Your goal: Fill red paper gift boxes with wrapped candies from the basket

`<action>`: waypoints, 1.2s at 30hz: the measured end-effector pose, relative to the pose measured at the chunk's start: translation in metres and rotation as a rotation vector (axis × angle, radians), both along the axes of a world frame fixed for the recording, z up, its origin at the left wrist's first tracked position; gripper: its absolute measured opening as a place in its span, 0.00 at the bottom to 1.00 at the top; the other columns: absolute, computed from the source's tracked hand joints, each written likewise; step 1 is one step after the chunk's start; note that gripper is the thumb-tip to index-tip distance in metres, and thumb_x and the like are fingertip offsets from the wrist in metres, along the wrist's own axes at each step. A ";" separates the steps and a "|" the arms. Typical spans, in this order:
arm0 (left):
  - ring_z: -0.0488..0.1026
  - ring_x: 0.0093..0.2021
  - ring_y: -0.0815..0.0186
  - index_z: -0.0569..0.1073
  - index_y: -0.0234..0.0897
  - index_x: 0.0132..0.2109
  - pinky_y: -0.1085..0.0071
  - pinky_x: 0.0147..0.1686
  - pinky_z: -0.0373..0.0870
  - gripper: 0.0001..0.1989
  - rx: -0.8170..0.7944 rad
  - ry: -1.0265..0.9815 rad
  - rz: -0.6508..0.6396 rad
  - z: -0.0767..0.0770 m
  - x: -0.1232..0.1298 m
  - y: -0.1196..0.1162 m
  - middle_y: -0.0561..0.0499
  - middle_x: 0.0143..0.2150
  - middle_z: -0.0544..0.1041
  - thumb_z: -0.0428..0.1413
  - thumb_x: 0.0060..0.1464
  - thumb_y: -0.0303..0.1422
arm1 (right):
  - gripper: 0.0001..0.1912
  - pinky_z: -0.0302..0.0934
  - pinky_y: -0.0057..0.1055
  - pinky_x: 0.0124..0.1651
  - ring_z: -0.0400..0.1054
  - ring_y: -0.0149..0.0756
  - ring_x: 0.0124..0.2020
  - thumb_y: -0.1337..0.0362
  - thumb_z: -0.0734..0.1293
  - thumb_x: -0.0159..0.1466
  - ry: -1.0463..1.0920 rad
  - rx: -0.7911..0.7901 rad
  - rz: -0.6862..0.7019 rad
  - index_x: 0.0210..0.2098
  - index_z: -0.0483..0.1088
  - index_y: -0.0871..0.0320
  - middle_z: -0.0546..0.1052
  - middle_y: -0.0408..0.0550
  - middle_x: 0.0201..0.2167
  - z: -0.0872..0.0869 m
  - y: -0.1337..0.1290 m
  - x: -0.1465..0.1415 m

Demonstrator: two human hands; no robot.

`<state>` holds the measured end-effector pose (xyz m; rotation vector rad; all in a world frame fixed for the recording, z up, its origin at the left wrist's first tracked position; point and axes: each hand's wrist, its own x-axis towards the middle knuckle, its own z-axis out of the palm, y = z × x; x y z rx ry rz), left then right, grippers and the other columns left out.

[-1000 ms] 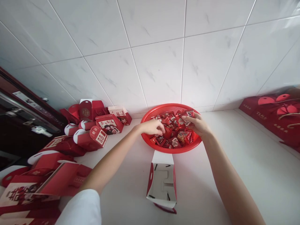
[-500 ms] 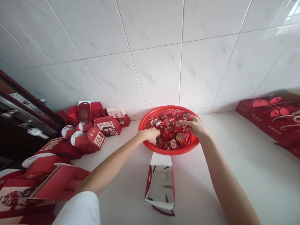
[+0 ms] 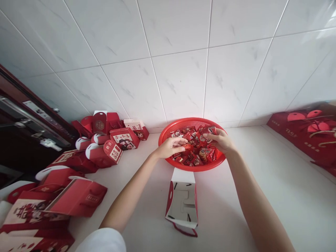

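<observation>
A round red plastic basket (image 3: 168, 133) full of red-wrapped candies (image 3: 194, 159) stands against the tiled wall. At its left side, my left hand (image 3: 170, 147) is closed on a small red-wrapped candy (image 3: 186, 147), pinched between thumb and fingers. Over the basket's right part, my right hand (image 3: 222, 141) grips a shiny dark-red candy packet (image 3: 208, 131) with pale lettering. Just in front of the basket lies a red gift box (image 3: 182, 206), its top unfolded and its white inside facing me, with a dark-red cord handle at the near end.
Several red gift boxes (image 3: 105, 154) are crowded along the left of the white counter (image 3: 225, 206). Behind them is a dark door (image 3: 31, 136) with a key in its lock. A large red bag (image 3: 299, 133) with cord handles stands by the wall at right.
My left hand has lifted out of the candies, now pinching a red one. My right hand keeps its packet at nearly the same spot. The view has shifted slightly left.
</observation>
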<state>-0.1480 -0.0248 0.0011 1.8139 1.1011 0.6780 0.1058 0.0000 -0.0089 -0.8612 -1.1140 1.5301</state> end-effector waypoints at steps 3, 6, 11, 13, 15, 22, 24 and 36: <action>0.80 0.43 0.61 0.75 0.33 0.55 0.60 0.52 0.74 0.19 -0.067 -0.197 0.001 0.002 0.002 -0.015 0.41 0.49 0.81 0.57 0.59 0.36 | 0.16 0.71 0.35 0.38 0.76 0.39 0.32 0.59 0.82 0.44 0.049 0.037 0.042 0.30 0.79 0.56 0.82 0.45 0.30 0.003 -0.003 -0.001; 0.80 0.39 0.62 0.75 0.33 0.55 0.61 0.49 0.75 0.18 -0.097 -0.263 0.009 0.007 0.004 -0.034 0.42 0.44 0.81 0.55 0.61 0.37 | 0.15 0.71 0.37 0.40 0.76 0.41 0.34 0.57 0.81 0.48 0.054 0.056 0.111 0.32 0.79 0.55 0.81 0.45 0.30 0.011 -0.014 -0.004; 0.78 0.43 0.63 0.77 0.33 0.51 0.68 0.45 0.74 0.14 0.051 -0.127 0.020 0.025 0.002 -0.071 0.46 0.41 0.80 0.57 0.60 0.34 | 0.14 0.71 0.35 0.38 0.75 0.38 0.33 0.60 0.79 0.51 0.015 0.146 0.280 0.35 0.77 0.56 0.80 0.45 0.31 0.037 -0.041 -0.012; 0.77 0.42 0.64 0.77 0.34 0.52 0.69 0.43 0.74 0.15 0.068 -0.027 -0.042 0.032 0.001 -0.087 0.46 0.42 0.80 0.55 0.62 0.35 | 0.13 0.70 0.33 0.38 0.74 0.36 0.32 0.61 0.79 0.52 0.009 0.186 0.310 0.34 0.77 0.56 0.79 0.44 0.31 0.048 -0.053 -0.014; 0.76 0.39 0.65 0.78 0.36 0.52 0.69 0.41 0.73 0.15 0.135 0.121 -0.085 0.037 -0.001 -0.101 0.47 0.43 0.79 0.54 0.64 0.36 | 0.11 0.70 0.34 0.39 0.73 0.36 0.33 0.62 0.79 0.53 -0.012 0.217 0.310 0.33 0.76 0.56 0.79 0.44 0.31 0.055 -0.063 -0.015; 0.75 0.39 0.63 0.81 0.41 0.44 0.67 0.42 0.72 0.17 0.156 0.493 -0.003 0.040 -0.009 -0.134 0.46 0.47 0.72 0.54 0.61 0.46 | 0.14 0.68 0.37 0.41 0.72 0.39 0.34 0.59 0.79 0.54 -0.163 0.290 0.332 0.35 0.75 0.57 0.78 0.45 0.32 0.064 -0.089 -0.023; 0.74 0.38 0.63 0.80 0.40 0.44 0.68 0.40 0.71 0.14 0.093 0.515 0.008 0.036 -0.010 -0.135 0.47 0.47 0.73 0.54 0.60 0.42 | 0.14 0.66 0.34 0.37 0.69 0.35 0.31 0.58 0.79 0.54 -0.201 0.297 0.390 0.33 0.75 0.58 0.76 0.43 0.29 0.065 -0.095 -0.029; 0.74 0.44 0.62 0.80 0.39 0.42 0.71 0.43 0.68 0.17 -0.028 0.287 -0.128 0.030 0.002 -0.119 0.52 0.41 0.78 0.49 0.51 0.23 | 0.15 0.59 0.29 0.33 0.67 0.33 0.31 0.58 0.72 0.60 -0.736 0.419 0.714 0.43 0.74 0.59 0.74 0.42 0.30 0.067 -0.108 -0.033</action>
